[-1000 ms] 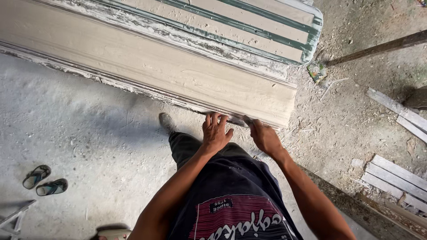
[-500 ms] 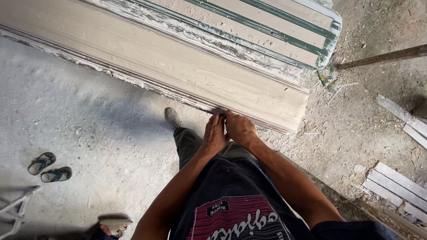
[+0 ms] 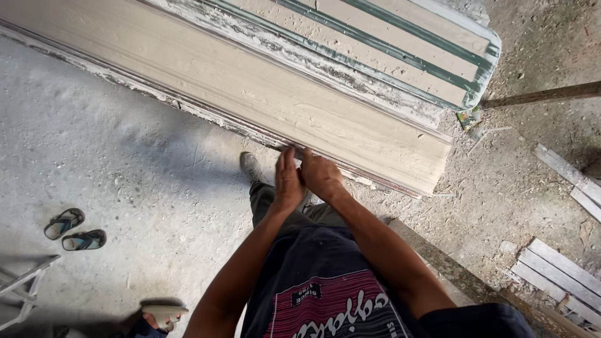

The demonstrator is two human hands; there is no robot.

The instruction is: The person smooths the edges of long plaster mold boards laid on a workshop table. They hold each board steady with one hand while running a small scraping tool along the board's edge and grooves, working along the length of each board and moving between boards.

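A long beige moulded slab [image 3: 263, 87] lies across a wide bench, its surface smooth and wet-looking. My left hand [image 3: 288, 181] and my right hand [image 3: 320, 175] rest side by side on its near edge, fingers together and pressed against the rim. Neither hand visibly holds a tool. Behind the slab lies a ribbed form with green strips [image 3: 388, 44].
A pair of sandals [image 3: 74, 230] lies on the dusty concrete floor at left. Another person's hand holding a pale object [image 3: 164, 315] shows at the bottom. White strips [image 3: 560, 275] are stacked at right, and a long stick [image 3: 544, 94] lies beyond the slab's end.
My right hand has slid left along the slab's edge until it sits beside my left hand. The view has shifted a little along the slab.
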